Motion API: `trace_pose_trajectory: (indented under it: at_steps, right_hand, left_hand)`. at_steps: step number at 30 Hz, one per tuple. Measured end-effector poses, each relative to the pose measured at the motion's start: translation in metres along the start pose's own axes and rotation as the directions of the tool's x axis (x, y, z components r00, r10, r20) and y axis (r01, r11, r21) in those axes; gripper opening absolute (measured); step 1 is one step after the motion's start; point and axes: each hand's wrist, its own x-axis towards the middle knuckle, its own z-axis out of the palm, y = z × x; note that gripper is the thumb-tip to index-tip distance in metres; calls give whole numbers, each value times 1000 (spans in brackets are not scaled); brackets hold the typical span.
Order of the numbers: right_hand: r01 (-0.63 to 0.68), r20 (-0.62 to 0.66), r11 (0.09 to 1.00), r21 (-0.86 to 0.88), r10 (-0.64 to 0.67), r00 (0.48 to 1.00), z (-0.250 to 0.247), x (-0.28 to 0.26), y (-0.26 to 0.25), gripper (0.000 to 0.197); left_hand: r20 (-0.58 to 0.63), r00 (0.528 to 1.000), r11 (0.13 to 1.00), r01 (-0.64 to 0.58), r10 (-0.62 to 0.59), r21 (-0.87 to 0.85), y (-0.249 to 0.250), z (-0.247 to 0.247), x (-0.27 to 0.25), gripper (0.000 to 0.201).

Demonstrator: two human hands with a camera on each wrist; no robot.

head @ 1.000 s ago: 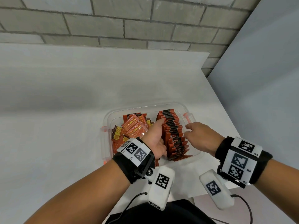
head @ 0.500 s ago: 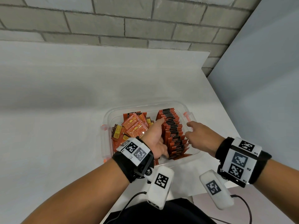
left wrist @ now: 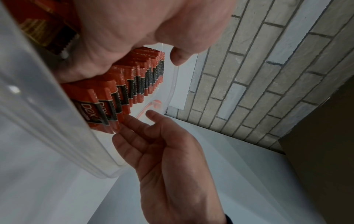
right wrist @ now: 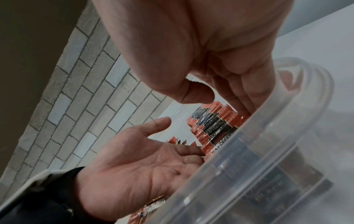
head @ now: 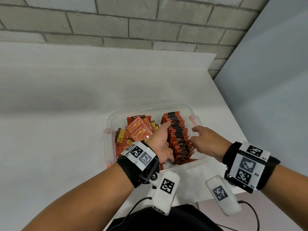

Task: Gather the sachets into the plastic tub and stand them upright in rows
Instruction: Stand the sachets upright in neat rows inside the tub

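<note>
A clear plastic tub (head: 199, 157) sits near the table's front edge. Along its right half, a row of red-and-black sachets (head: 177, 130) stands upright. A loose pile of orange sachets (head: 138, 130) fills the left half. My left hand (head: 162, 139) lies flat against the row's left side with straight fingers. My right hand (head: 201, 139) is on the other side, its relaxed fingers touching the sachets' right edges. In the left wrist view the right hand's fingertips (left wrist: 128, 119) meet the row (left wrist: 138, 81). The right wrist view shows the left hand (right wrist: 143, 159) with an open palm beside the row (right wrist: 216, 125).
The white table (head: 66, 114) runs back to a brick wall (head: 133, 22). A grey panel (head: 266, 80) stands along the table's right edge. Orange clips (head: 191, 118) stick out from the tub's rim. Cables hang below my wrists.
The right hand's fingers have uncurled and come in against the row's right side. The left hand stays pressed on the row's left side.
</note>
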Motion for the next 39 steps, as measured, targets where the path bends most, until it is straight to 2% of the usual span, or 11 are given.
trace_pose_trajectory:
  at_steps: [7, 9, 12, 15, 18, 25, 27, 29, 31, 33, 39]
  right_hand:
    - [44, 4, 995, -85, -43, 999, -3, -6, -1, 52]
    - [98, 4, 979, -177, -99, 995, -5, -13, -5, 46]
    - [210, 10, 931, -299, -216, 976, -12, -24, -13, 41]
    - [298, 41, 904, -307, -300, 953, -18, -28, -29, 42]
    - [325, 81, 916, -237, -315, 946, -10, -18, -54, 40]
    - [206, 104, 956, -207, -187, 977, 32, 10, -96, 49]
    - [157, 117, 970, -186, -136, 984, 38, 14, -103, 40]
    - [115, 103, 980, -160, -99, 990, 45, 20, -108, 23]
    - [68, 85, 988, -136, -57, 995, 51, 27, -110, 30]
    - [50, 94, 996, -73, -43, 995, 56, 32, -111, 27]
    - [-53, 196, 983, 175, 18, 980, 65, 39, -116, 28]
  left_hand:
    - [34, 999, 999, -40, 39, 8, 2, 0, -8, 61]
    - [22, 996, 995, -85, 84, 51, 7, -5, -13, 59]
    - [52, 984, 970, -177, 170, 165, 26, -25, -30, 69]
    - [80, 945, 930, -327, 318, 165, 55, -59, -62, 54]
    - [18, 895, 885, -443, 445, 142, 76, -96, -88, 37]
    - [-235, 826, 854, -460, 512, 245, 70, -151, -84, 21]
    - [-279, 815, 853, -434, 509, 288, 60, -156, -73, 13]
    - [-266, 834, 859, -393, 483, 327, 51, -157, -64, 12]
    - [-230, 853, 861, -382, 468, 335, 46, -157, -59, 12]
    - [-202, 851, 854, -411, 485, 317, 46, -158, -57, 10]
    - [-156, 846, 830, -438, 511, 345, 49, -162, -58, 7]
